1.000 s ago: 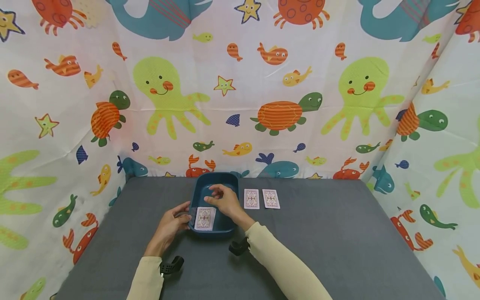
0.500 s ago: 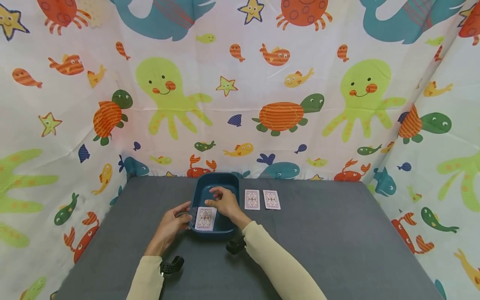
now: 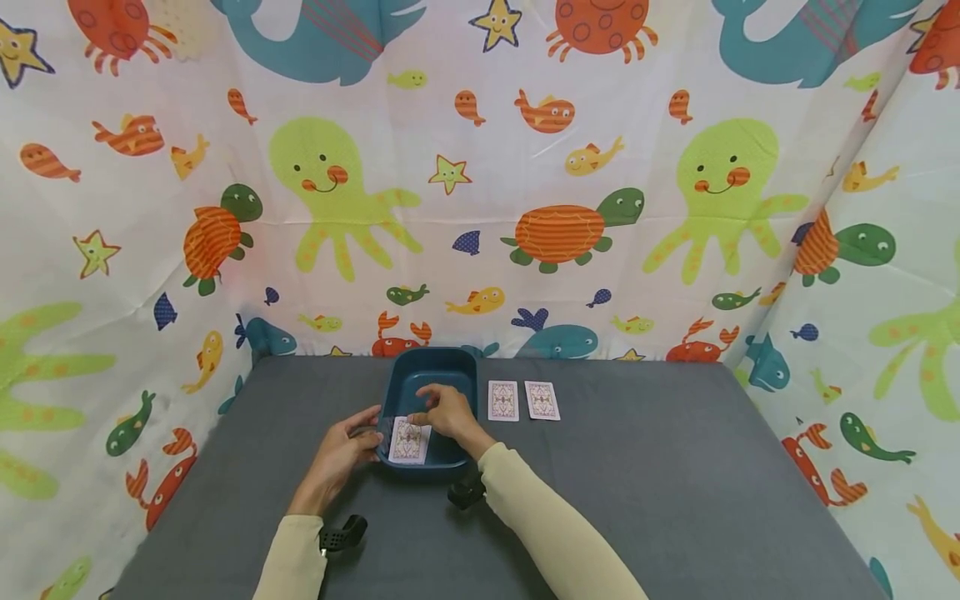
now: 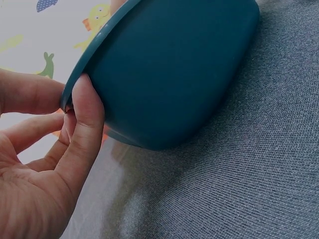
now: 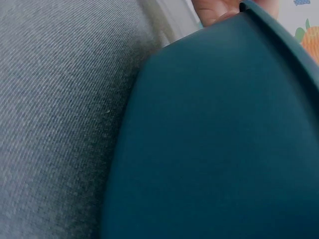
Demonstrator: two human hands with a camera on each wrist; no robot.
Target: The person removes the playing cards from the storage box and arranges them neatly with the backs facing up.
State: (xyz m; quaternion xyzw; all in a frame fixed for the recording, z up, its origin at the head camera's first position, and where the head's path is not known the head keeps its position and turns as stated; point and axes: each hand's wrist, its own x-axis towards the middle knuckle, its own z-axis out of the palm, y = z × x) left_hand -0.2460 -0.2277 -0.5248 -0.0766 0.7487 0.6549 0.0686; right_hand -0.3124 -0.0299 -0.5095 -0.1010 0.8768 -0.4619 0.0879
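A dark blue plastic tub stands on the grey cloth. Inside, at the near left, lies a playing card, patterned back up; whether others lie under it I cannot tell. My left hand holds the tub's left rim; in the left wrist view its thumb and a finger pinch that rim. Over the tub's middle is my right hand, thumb and index finger apart, the thumb over the card's upper right corner. Whether that thumb touches the card is unclear. The right wrist view shows mostly the tub's outer wall.
Right of the tub, two playing cards lie back up, a nearer one and a slightly tilted one. A curtain printed with sea animals rises behind and beside the grey tabletop.
My right hand has come down and slightly nearer, so its thumb now overlaps the card in the tub. The left hand keeps its hold on the rim; the two cards outside lie unmoved.
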